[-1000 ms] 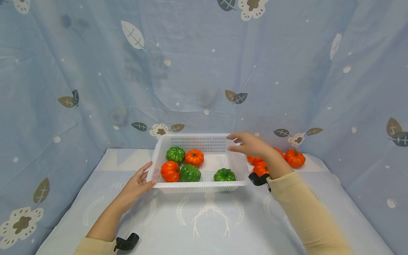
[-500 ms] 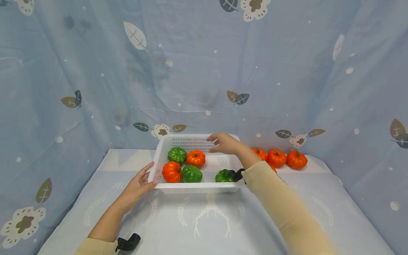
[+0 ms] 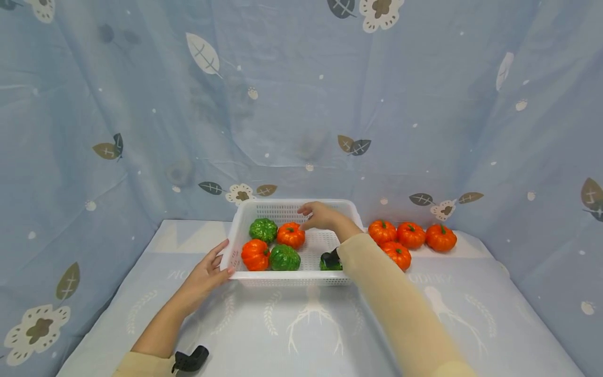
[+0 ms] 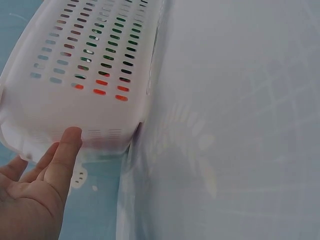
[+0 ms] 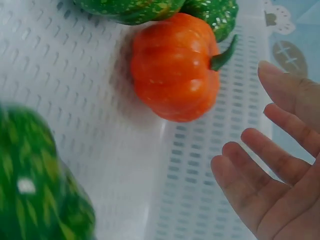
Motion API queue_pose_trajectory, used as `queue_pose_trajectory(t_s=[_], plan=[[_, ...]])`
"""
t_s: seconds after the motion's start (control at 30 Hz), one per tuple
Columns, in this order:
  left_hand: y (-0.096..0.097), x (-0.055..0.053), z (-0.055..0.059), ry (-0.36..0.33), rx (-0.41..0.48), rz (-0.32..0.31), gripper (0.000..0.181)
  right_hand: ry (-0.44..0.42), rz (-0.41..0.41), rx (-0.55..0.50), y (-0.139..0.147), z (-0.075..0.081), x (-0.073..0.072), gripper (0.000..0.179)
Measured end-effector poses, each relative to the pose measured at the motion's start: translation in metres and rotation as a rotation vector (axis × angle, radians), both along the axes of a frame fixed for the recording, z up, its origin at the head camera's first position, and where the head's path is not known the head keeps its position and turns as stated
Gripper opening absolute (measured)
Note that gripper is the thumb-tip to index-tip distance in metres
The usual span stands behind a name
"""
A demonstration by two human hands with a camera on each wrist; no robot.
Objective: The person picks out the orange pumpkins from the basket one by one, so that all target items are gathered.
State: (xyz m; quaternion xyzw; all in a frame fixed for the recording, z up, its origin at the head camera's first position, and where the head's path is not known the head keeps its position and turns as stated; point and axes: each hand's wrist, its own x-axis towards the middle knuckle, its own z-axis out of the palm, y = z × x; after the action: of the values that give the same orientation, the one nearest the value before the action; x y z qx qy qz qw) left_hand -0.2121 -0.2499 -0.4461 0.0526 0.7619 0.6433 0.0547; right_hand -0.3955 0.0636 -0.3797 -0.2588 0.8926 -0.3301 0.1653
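A white perforated plastic basket (image 3: 292, 275) holds small orange and green toy pumpkins. At its left end my left hand (image 3: 202, 277) touches the wall with fingers fairly straight, thumb at the front corner; the left wrist view shows the fingertips against the basket wall (image 4: 75, 107). My right hand (image 3: 322, 215) hovers over the basket, fingers spread and holding nothing, close to the back orange pumpkin (image 3: 291, 236). That orange pumpkin (image 5: 172, 67) shows its green stem beside the right fingers. A green pumpkin (image 3: 331, 263) at front right is partly hidden by the right wrist's black camera.
Two green pumpkins (image 3: 285, 257) and another orange pumpkin (image 3: 256, 255) fill the basket's left half. Several orange pumpkins (image 3: 411, 235) stand on the table right of the basket. Behind hangs a blue patterned curtain (image 3: 301, 104).
My right hand has moved left from the basket's right rim to beside the back orange pumpkin, and lowered slightly. The left hand stays at the basket's left end.
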Motion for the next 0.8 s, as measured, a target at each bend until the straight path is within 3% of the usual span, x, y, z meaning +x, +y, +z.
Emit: queue_pose_trajectory(t_s=[0.33, 0.8], plan=[[-0.002, 0.001, 0.0, 0.004, -0.022, -0.002, 0.085, -0.155, -0.028, -0.045, -0.012, -0.025, -0.005, 0.067], [-0.002, -0.002, -0.001, -0.004, -0.017, -0.001, 0.085, -0.385, -0.117, -0.178, -0.018, -0.033, -0.012, 0.068]])
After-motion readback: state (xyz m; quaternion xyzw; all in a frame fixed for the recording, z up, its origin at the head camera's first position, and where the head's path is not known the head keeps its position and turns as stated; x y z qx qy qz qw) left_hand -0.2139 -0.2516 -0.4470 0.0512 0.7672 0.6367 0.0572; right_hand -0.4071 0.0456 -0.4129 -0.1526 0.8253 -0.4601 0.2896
